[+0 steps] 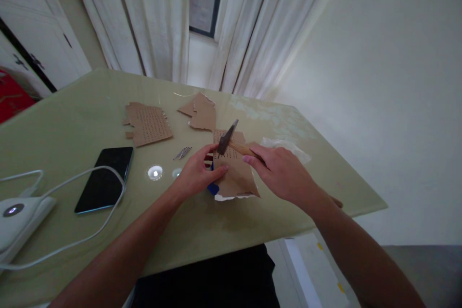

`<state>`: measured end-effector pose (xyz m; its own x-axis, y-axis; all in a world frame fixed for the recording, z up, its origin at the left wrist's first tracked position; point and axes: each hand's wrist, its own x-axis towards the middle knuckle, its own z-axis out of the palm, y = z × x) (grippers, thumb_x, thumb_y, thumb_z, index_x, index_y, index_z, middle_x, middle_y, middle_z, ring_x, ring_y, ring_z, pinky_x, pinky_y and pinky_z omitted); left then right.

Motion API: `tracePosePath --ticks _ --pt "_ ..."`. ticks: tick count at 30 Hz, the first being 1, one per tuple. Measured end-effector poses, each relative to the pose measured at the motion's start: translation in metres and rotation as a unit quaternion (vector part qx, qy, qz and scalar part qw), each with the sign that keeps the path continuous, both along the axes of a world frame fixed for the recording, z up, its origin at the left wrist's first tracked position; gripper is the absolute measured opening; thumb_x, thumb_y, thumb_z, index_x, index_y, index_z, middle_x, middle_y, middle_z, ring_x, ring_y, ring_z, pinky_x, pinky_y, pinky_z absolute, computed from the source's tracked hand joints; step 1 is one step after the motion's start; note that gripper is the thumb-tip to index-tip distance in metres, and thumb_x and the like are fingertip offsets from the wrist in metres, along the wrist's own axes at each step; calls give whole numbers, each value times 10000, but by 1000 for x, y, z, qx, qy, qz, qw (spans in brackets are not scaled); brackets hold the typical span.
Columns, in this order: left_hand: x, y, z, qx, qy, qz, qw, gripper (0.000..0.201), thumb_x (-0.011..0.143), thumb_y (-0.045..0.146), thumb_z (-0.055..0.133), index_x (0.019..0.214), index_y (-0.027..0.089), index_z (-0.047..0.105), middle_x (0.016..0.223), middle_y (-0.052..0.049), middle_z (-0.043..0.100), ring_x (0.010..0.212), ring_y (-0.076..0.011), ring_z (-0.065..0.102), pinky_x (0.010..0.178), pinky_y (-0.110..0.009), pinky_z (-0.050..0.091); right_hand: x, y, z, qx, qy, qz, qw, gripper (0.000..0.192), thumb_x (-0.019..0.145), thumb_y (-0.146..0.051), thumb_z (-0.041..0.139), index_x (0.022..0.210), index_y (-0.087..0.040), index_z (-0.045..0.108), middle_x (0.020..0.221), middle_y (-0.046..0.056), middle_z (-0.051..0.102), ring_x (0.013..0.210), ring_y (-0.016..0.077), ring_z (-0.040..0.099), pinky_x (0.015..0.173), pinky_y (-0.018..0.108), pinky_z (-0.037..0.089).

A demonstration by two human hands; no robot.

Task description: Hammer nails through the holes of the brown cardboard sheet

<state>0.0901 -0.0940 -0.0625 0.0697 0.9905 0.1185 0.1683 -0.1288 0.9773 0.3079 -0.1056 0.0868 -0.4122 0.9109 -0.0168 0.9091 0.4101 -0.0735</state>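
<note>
My right hand [283, 171] is closed around the wooden handle of a hammer [231, 140]. The dark hammer head is tilted over a piece of brown cardboard [234, 175] that has rows of small holes in its far part. My left hand [200, 168] grips the left edge of this cardboard, thumb on top and the other fingers at the side. Something blue [212, 187] shows beneath the cardboard by my left thumb. A thin dark tip, perhaps a nail, is just under the hammer head; what holds it is unclear.
Several nails [183, 153] lie left of my left hand. Farther off are a hole-punched cardboard sheet [149, 124] and torn cardboard pieces [202, 113]. A phone [104, 180], a white cable [117, 178] and a white power strip [25, 226] are left. Crumpled clear plastic [288, 147] lies right.
</note>
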Motion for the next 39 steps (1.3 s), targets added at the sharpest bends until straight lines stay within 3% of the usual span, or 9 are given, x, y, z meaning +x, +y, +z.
tracePosePath --ticks 5,10,14,23,29,32,35,37,39 --pt "0 0 0 -8 -13 -3 1000 636 759 476 862 1306 201 689 1283 -156 790 1091 -324 780 882 -473 678 -1 1 -4 32 38 -3 999 336 1167 -418 545 974 -213 729 845 47 748 765 205 632 692 335 272" --pt "1 0 0 -2 -17 -4 1000 627 769 482 863 1308 207 697 1256 -140 805 1079 -326 788 868 -475 683 2 5 -16 -8 34 12 999 328 1159 -404 561 954 -204 719 792 36 712 719 189 592 677 328 257" --pt "1 0 0 0 -20 3 1000 627 763 489 882 1298 216 704 1276 -146 803 1086 -330 791 865 -478 689 5 8 -26 6 92 -6 996 338 1163 -396 548 926 -207 697 800 30 707 742 185 605 692 317 287" --pt "0 -1 0 -22 -23 -6 999 678 765 480 882 1356 207 693 1272 -151 805 1122 -346 786 884 -499 690 7 7 -47 0 91 -3 996 330 1152 -379 560 907 -201 693 794 42 717 717 183 580 687 323 274" --pt "2 -2 0 -28 -21 -7 999 714 768 508 902 1386 215 698 1346 -167 783 1148 -347 777 901 -496 683 15 14 -52 18 150 3 988 339 1113 -398 612 826 -219 635 686 -7 593 641 158 494 653 318 257" --pt "-6 3 0 -40 -32 -10 999 804 767 561 900 1457 217 674 1357 -177 789 1181 -350 778 932 -495 674 22 29 -63 93 329 -25 939 379 1095 -461 628 797 -235 566 638 -44 511 599 137 460 612 290 298" --pt "-31 15 0 -50 -7 62 997 694 857 662 765 1377 205 719 1313 -172 814 1128 -336 795 928 -478 655 27 52 -78 149 526 -51 836 417 1073 -598 639 852 -250 574 614 -75 455 537 118 413 521 255 312" --pt "-53 22 0 -49 91 181 978 554 900 649 665 1195 195 782 1146 -154 844 953 -322 796 855 -462 636 28 68 -87 172 613 -64 768 439 1041 -656 669 893 -247 607 599 -94 424 489 103 375 455 236 307" --pt "-73 26 -1 -43 247 249 936 405 908 562 647 1047 219 810 1026 -130 848 867 -327 777 845 -470 603 28 80 -93 190 660 -70 723 447 1015 -662 707 904 -236 630 588 -106 410 459 90 363 412 218 306"
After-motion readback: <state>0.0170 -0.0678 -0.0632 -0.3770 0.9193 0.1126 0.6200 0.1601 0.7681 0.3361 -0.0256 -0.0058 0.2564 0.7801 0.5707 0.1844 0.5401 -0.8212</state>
